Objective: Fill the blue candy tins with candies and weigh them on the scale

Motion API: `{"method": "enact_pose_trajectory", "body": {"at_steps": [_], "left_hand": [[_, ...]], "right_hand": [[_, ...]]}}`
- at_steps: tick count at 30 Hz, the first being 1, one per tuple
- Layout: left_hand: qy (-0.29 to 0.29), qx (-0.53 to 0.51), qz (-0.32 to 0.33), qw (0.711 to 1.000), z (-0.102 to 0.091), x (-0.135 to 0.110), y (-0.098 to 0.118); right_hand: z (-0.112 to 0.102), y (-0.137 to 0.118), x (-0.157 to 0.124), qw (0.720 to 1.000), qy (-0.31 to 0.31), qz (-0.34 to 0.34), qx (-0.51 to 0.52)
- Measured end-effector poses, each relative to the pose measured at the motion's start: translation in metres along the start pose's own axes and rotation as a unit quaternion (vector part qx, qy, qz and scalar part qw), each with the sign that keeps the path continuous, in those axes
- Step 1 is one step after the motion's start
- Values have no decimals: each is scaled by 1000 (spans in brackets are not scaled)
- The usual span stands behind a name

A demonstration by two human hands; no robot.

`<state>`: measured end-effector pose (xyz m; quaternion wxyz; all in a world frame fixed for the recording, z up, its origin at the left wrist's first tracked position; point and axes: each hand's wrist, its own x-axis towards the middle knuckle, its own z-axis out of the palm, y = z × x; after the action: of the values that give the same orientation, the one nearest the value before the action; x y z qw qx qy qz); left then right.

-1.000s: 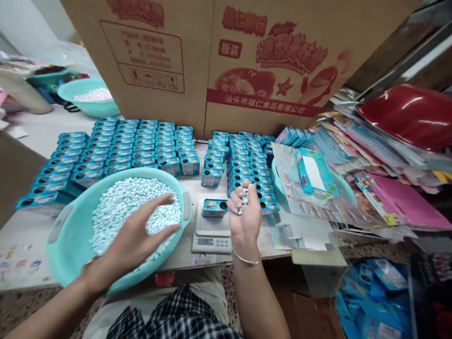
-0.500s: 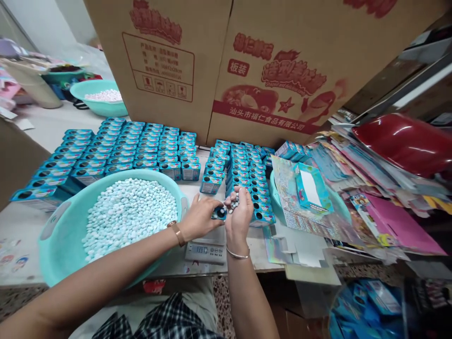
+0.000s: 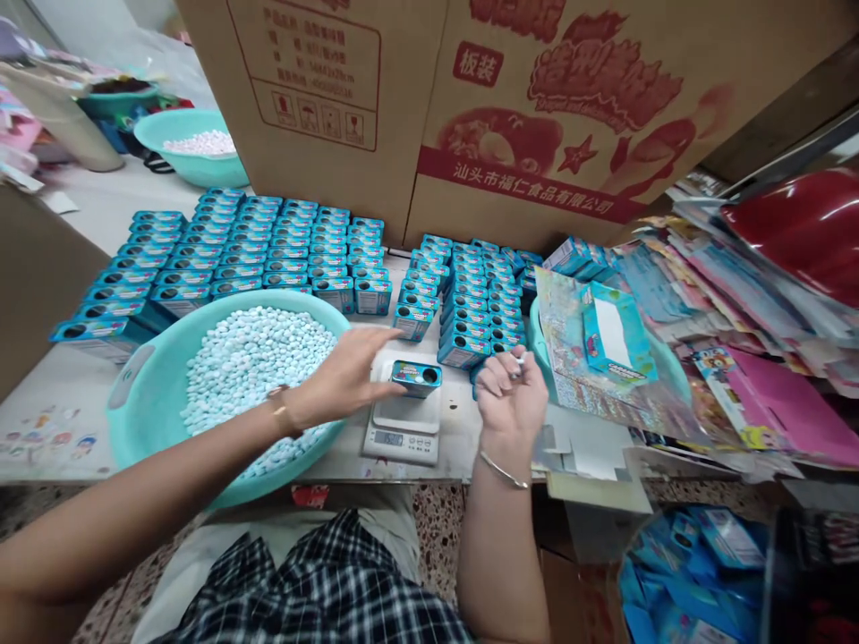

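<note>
Box (image 3: pixel 420 379) on scale (image 3: pixel 401 444); left hand (image 3: pixel 342 377) beside, right hand (image 3: pixel 511 404) gripping pellets (image 3: pixel 519 364).

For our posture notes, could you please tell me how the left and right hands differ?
The left hand is spread open beside the box on the scale; the right hand is curled around white pellets. The left hand shows its back, the right hand its palm side. The left hand's band is gold-toned, the right hand's bangle silvery. Neither hand is gloved.
</note>
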<state>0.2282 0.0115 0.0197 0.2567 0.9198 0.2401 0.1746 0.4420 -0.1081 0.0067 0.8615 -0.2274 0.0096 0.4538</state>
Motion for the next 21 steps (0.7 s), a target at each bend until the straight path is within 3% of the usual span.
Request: {"method": "enact_pose_trajectory", "body": {"at_steps": [5, 10, 13, 18, 21], "left_hand": [[65, 22, -110, 992, -52, -51, -16], [78, 40, -178, 980, -60, -79, -29], [59, 37, -152, 986, -53, -73, -28], [3, 70, -23, 997, -35, -42, -17], [-35, 86, 20, 995, -20, -21, -9]], "right_hand": [[-36, -34, -28, 1000, 5, -26, 0], [-60, -36, -34, 999, 47, -19, 0], [-63, -33, -31, 999, 54, -7, -3], [-59, -27, -28, 998, 51, -5, -22], [-50, -17, -28, 998, 52, -6, -36]]}}
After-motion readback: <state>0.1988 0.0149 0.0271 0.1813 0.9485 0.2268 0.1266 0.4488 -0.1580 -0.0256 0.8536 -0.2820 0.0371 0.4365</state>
